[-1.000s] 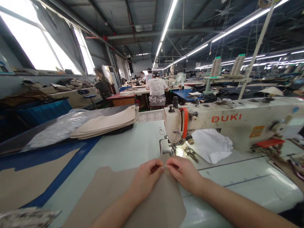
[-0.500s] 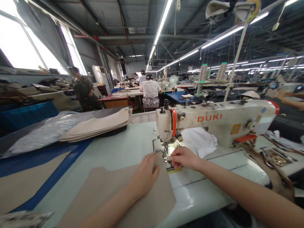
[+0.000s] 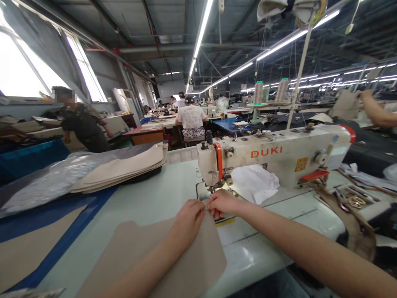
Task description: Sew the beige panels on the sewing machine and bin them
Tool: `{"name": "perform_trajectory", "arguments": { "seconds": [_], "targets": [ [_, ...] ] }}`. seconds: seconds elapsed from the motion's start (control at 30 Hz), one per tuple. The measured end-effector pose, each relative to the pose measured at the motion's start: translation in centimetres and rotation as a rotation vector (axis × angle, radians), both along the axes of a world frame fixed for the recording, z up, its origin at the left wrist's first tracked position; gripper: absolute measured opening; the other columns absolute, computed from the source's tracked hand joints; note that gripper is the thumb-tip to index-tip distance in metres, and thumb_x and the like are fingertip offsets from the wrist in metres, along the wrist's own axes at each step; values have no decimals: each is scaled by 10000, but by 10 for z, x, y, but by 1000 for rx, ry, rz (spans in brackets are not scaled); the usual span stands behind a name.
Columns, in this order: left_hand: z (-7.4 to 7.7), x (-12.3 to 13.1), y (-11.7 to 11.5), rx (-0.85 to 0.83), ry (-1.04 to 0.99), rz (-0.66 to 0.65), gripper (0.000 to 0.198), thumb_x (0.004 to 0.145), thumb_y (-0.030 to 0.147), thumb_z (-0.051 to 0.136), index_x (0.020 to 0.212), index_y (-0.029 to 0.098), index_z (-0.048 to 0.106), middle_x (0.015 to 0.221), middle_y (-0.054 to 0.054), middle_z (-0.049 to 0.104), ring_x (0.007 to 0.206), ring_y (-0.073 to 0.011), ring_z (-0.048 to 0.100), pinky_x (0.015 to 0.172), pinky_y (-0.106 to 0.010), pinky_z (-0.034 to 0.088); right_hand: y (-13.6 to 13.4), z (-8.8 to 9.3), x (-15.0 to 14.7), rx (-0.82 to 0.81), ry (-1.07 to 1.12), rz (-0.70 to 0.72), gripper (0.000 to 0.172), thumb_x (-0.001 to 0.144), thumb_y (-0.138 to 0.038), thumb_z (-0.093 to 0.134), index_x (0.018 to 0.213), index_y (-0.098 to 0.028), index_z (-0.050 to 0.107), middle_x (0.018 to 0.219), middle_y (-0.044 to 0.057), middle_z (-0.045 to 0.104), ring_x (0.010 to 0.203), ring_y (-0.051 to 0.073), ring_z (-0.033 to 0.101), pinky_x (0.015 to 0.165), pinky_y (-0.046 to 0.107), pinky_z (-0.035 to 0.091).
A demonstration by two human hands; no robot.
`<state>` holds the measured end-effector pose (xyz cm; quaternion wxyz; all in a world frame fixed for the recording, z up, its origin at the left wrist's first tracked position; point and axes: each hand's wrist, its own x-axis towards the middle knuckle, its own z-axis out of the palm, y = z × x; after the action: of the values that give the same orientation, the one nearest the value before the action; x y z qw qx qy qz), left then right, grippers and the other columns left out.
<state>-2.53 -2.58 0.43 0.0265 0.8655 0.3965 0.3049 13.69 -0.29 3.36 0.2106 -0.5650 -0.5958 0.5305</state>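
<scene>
A beige fabric panel (image 3: 149, 252) lies on the pale sewing table, its upper right corner just in front of the sewing machine's needle area. My left hand (image 3: 187, 221) rests on that panel, with thumb and fingers pinched at the corner. Touching its fingertips from the right is my right hand (image 3: 223, 203), closed in a pinch beside the panel's edge. Whatever small piece sits between the right fingertips is hidden. The white sewing machine (image 3: 276, 161), marked DUKI, stands right behind my hands, its presser foot partly covered by the right hand.
A stack of beige panels (image 3: 124, 169) and clear plastic (image 3: 52, 178) lie at the left. Crumpled white cloth (image 3: 256, 184) sits under the machine arm. A tray with metal rings (image 3: 356, 201) is at the right. Other people work nearby, one walking (image 3: 83, 124) at the left.
My right hand has moved left from the needle area to meet my left hand. My left fingers have gone from lying flat to pinching the corner. A person at the left has stepped sideways.
</scene>
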Motion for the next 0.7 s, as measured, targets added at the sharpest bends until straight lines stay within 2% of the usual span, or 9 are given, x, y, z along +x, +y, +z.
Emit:
{"name": "perform_trajectory", "arguments": {
  "seconds": [0.17, 0.27, 0.37, 0.47, 0.57, 0.63, 0.7],
  "targets": [
    [1, 8, 5, 138, 126, -32, 202, 830, 81, 466, 684, 182, 563, 718, -26, 603, 753, -178, 563, 692, -290, 501, 3, 1, -1, -32, -20, 8, 241, 734, -35, 495, 523, -152, 512, 403, -59, 519, 336, 67, 492, 352, 143, 386],
    [2, 11, 6, 144, 154, -30, 203, 801, 51, 469, 665, 185, 539, 706, -25, 595, 748, -178, 558, 690, -283, 492, 6, 0, -1, -26, -22, 4, 241, 716, -36, 499, 503, -148, 509, 384, -52, 508, 325, 71, 486, 346, 145, 374],
    [3, 13, 7, 109, 172, 1, 204, 782, 46, 471, 652, 191, 529, 692, -21, 596, 729, -175, 561, 682, -279, 485, 8, -4, -1, 47, -39, 2, 221, 708, -64, 526, 502, -147, 530, 388, -42, 516, 348, 82, 504, 382, 159, 397],
    [4, 14, 8, 57, 177, 32, 197, 775, 56, 481, 639, 193, 525, 699, -19, 605, 731, -174, 569, 682, -277, 478, 2, -7, 2, 204, -180, 28, 204, 742, -114, 522, 549, -149, 575, 441, -16, 558, 424, 115, 554, 460, 195, 432],
    [4, 13, 9, 21, 161, 36, 179, 771, 60, 495, 652, 189, 531, 722, -24, 616, 757, -180, 574, 699, -283, 475, -10, -10, 12, 435, -330, 46, 176, 806, -149, 498, 709, -152, 646, 683, 46, 663, 685, 177, 628, 659, 265, 458],
    [3, 13, 9, 16, 144, 28, 165, 772, 62, 499, 671, 186, 539, 740, -26, 622, 769, -181, 573, 714, -289, 474, -20, -11, 21, 565, -385, 85, 170, 842, -168, 498, 811, -168, 665, 878, 70, 673, 882, 205, 602, 800, 300, 420],
    [2, 12, 9, 18, 132, 21, 157, 778, 70, 499, 682, 186, 544, 749, -27, 623, 778, -182, 570, 722, -292, 471, -28, -12, 30, 693, -446, 177, 169, 867, -183, 503, 857, -184, 671, 952, 67, 654, 953, 205, 563, 849, 300, 388]
  ]
}}
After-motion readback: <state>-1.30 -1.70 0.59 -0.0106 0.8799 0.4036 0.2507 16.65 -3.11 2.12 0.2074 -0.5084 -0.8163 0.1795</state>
